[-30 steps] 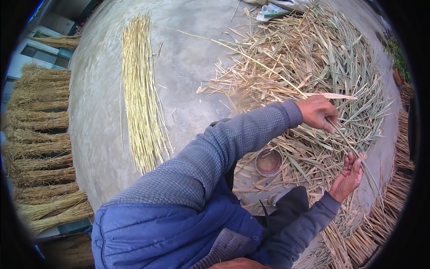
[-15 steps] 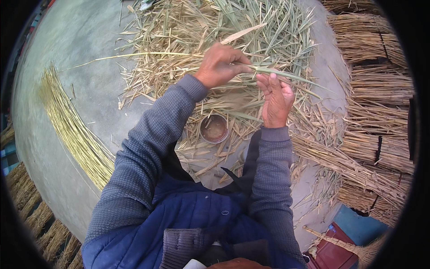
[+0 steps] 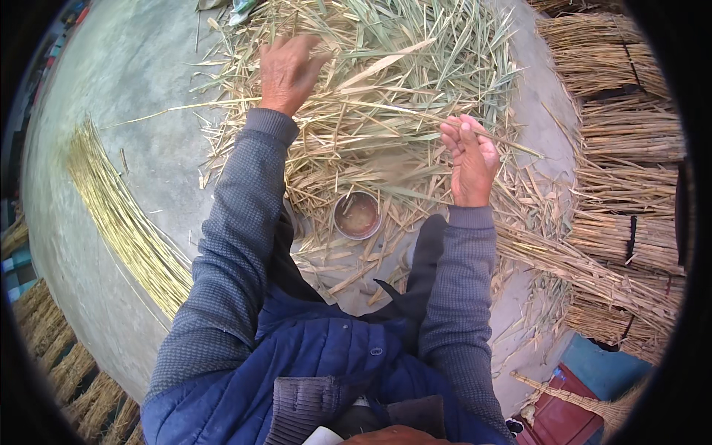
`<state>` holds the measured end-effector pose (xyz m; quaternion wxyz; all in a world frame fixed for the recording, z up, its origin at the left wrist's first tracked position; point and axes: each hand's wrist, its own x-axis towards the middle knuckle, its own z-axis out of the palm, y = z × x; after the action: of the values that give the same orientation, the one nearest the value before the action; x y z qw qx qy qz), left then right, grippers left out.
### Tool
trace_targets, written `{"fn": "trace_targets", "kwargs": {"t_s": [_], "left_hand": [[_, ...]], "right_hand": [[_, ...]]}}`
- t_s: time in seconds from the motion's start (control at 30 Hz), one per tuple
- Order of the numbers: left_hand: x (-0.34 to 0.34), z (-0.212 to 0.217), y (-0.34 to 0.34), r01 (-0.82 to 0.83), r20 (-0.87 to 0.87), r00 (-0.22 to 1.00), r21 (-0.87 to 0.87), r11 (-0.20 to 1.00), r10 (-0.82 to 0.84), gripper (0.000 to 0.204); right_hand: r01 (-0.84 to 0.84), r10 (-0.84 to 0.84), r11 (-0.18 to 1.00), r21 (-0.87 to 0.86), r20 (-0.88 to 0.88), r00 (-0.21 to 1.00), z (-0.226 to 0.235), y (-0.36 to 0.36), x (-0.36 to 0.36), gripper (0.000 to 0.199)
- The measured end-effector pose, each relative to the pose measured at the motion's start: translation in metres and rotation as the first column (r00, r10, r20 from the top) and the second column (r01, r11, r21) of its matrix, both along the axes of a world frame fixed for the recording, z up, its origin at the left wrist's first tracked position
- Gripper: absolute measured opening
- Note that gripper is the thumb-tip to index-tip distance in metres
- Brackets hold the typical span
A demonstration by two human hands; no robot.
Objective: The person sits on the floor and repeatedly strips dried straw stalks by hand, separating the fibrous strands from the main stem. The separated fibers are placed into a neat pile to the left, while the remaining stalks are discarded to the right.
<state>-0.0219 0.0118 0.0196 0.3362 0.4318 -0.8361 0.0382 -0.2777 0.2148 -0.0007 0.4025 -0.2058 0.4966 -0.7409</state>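
Straw stalk (image 3: 415,111) is being pinched in the right hand (image 3: 469,159), fingers curled. Left hand (image 3: 285,70), loosely bent, is reaching into the straw heap (image 3: 386,67) beyond. Small bowl (image 3: 357,215) is sitting below the heap; bundles (image 3: 630,133) are crowding its right, bare floor (image 3: 141,81) left.
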Motion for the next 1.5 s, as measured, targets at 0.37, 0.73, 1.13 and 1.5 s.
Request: {"fn": "trace_targets", "kwargs": {"t_s": [0.37,0.73,1.13,1.5], "left_hand": [[-0.012,-0.002,0.019,0.481,-0.322,0.866,0.744,0.463,-0.382,0.025],[-0.02,-0.008,0.029,0.583,-0.627,0.779,0.737,0.341,0.022,0.017],[-0.033,-0.005,0.038,0.604,-0.444,0.772,0.292,0.741,-0.455,0.031],[-0.017,0.001,0.034,0.432,-0.259,0.891,0.734,0.524,-0.373,0.022]], "right_hand": [[-0.02,0.019,0.998,-0.053,-0.007,1.0,0.008,0.0,-0.012,0.032],[-0.076,0.066,0.99,-0.119,-0.088,0.994,0.013,0.002,-0.012,0.022],[-0.144,0.137,0.985,-0.09,-0.078,0.988,0.014,-0.005,0.009,0.027],[-0.013,0.009,1.0,-0.027,-0.121,0.993,0.019,0.005,-0.011,0.027]]}}
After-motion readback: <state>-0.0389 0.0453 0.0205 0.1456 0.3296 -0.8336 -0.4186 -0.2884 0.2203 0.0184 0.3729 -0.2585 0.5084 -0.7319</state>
